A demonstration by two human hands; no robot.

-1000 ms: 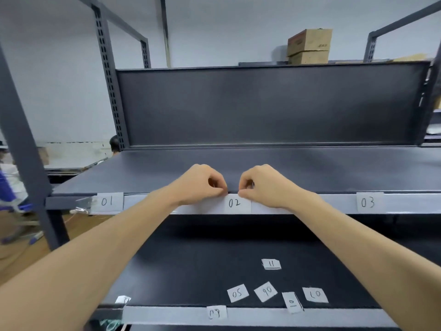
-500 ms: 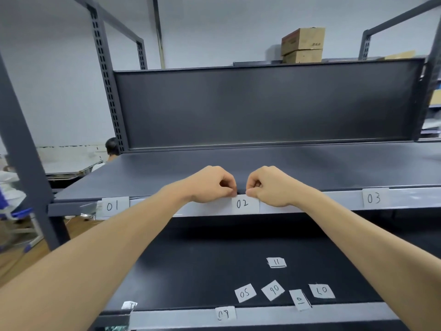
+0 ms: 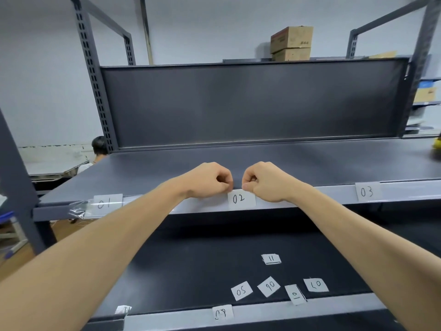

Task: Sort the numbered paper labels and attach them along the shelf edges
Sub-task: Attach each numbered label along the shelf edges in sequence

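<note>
Both curled fists, left hand (image 3: 210, 181) and right hand (image 3: 261, 181), pinch the top corners of label 02 (image 3: 241, 199) against the upper shelf edge (image 3: 310, 195), midway between label 01 (image 3: 107, 203) and label 03 (image 3: 367, 191).

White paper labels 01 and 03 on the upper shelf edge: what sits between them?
In the head view, label 02 sits between label 01 and label 03, both hands pinching its top corners.

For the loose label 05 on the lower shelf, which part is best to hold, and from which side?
Probably the near left corner of label 05, approached from above. It lies flat and tilted, apart from the label marked 90, with bare lower shelf on that side.
</note>
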